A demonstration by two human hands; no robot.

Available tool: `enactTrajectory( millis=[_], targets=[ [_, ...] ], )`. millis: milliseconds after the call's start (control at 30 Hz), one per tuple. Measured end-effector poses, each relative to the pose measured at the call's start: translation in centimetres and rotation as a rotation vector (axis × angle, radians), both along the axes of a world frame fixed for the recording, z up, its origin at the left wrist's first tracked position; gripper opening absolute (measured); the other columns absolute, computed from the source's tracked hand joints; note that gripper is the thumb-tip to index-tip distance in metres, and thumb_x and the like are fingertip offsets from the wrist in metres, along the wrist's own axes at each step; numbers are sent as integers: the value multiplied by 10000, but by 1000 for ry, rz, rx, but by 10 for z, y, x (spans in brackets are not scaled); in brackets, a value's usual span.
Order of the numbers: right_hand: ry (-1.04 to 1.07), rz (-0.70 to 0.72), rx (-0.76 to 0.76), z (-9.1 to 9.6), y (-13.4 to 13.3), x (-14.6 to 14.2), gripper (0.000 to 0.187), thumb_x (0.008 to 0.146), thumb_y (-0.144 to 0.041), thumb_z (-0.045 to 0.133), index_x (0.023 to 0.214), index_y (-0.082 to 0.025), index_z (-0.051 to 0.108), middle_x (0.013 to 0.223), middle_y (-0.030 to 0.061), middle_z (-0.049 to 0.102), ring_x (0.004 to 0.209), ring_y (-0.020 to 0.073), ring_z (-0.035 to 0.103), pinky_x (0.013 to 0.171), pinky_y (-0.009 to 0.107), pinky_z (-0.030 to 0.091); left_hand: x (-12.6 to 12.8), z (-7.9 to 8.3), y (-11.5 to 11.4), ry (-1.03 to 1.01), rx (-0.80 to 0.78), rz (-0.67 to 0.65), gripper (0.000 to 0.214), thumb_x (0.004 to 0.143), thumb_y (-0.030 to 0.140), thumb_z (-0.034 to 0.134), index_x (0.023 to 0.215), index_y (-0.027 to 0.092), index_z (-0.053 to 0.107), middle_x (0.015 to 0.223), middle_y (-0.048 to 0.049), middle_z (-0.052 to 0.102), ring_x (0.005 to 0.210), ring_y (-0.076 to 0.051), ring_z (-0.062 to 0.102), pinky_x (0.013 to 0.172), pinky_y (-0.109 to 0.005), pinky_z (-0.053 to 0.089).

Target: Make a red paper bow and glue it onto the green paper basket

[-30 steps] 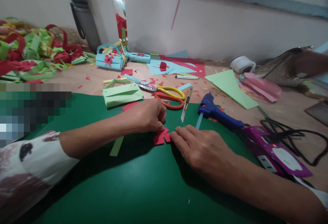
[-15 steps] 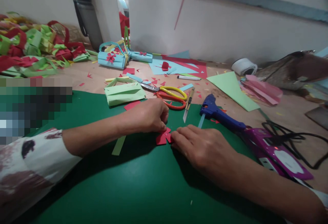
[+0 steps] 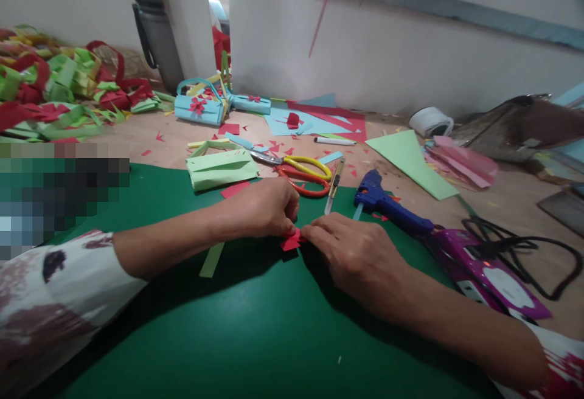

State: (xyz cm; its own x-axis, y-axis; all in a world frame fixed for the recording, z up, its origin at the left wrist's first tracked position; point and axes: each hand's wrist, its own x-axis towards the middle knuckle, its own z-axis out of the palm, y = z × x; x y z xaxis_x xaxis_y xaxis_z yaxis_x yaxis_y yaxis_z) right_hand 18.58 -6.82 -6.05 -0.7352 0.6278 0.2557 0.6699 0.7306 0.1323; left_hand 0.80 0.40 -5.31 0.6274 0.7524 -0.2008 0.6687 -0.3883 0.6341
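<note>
A small red paper flower (image 3: 291,242) is pinched between my two hands, a little above the green mat (image 3: 255,326). My left hand (image 3: 269,207) is closed on its left edge with thumb and fingers. From the right, the fingertips of my right hand (image 3: 347,244) grip its other edge; part of the flower is hidden by them. Behind my left hand lie a folded light green paper bag (image 3: 222,169) and scissors (image 3: 303,174) with yellow and red handles. A box cutter (image 3: 334,186) and a blue glue gun (image 3: 392,204) rest beyond my right hand.
A magenta power strip (image 3: 493,277) with black cables sits at right. Blue paper bags (image 3: 199,110) with red flowers stand at the back, near a dark bottle (image 3: 157,31). Coloured paper pieces heap at far left. A green strip (image 3: 212,260) lies under my left forearm.
The red flower has been lifted slightly and tilted, its petals now folded closer together. My right hand has shifted a little left and up; my left hand has hardly moved.
</note>
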Motion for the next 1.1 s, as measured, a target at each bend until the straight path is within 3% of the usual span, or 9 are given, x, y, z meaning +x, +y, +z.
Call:
enactTrajectory(
  millis=[200, 367, 500, 567, 700, 800, 933, 1100],
  targets=[
    [154, -137, -247, 1, 4, 2, 220, 855, -80, 422, 828, -133, 634, 742, 68, 602, 667, 166, 534, 567, 265, 367, 1, 3, -2, 28, -11, 11, 50, 638, 159, 640, 673, 170, 607, 529, 43, 551, 504, -111, 492, 441, -224, 278],
    [176, -158, -289, 2, 5, 1, 234, 870, -101, 415, 892, -114, 647, 777, 88, 607, 695, 178, 533, 601, 283, 391, 0, 3, -1, 43, -19, 5, 52, 646, 184, 640, 688, 174, 612, 546, 35, 569, 511, -120, 497, 450, -235, 271],
    [156, -134, -310, 3, 5, 3, 164, 891, -228, 515, 940, -142, 645, 804, 68, 628, 732, 184, 564, 621, 287, 405, 1, 2, -1, 45, -23, 4, 54, 648, 187, 640, 693, 173, 613, 562, 29, 579, 521, -123, 504, 450, -237, 274],
    [77, -109, -285, 4, 3, 4, 153, 884, -237, 543, 960, -152, 644, 805, 59, 631, 725, 187, 571, 586, 285, 394, 1, 1, 0, 42, -23, 3, 63, 641, 180, 643, 695, 172, 612, 566, 31, 579, 524, -121, 505, 449, -233, 275],
    [-118, -27, -123, 7, -4, 1, 202, 863, -86, 488, 988, -107, 646, 821, 97, 641, 733, 226, 583, 531, 307, 374, 1, 0, 0, 36, -22, -3, 55, 650, 177, 633, 700, 169, 611, 554, 37, 570, 510, -110, 496, 447, -225, 271],
    [-157, 22, -56, 6, -6, -2, 215, 828, -59, 506, 986, -82, 649, 811, 113, 643, 709, 245, 581, 511, 318, 375, 1, 0, 0, 38, -21, -4, 53, 657, 180, 639, 700, 165, 612, 548, 40, 565, 502, -104, 488, 444, -220, 263],
    [2, 19, -53, 0, -1, -1, 247, 864, -44, 433, 922, -94, 667, 770, 99, 641, 692, 213, 574, 549, 306, 394, 0, 0, 0, 37, -16, 1, 60, 655, 184, 650, 696, 170, 610, 553, 40, 571, 515, -110, 501, 442, -221, 266],
    [318, -90, -381, -2, 7, 2, 173, 867, -99, 505, 793, -130, 658, 740, 52, 627, 674, 150, 565, 597, 261, 408, 0, 0, -1, 33, -15, 10, 60, 644, 184, 655, 686, 179, 611, 548, 42, 570, 511, -115, 503, 432, -225, 263]
  ],
)
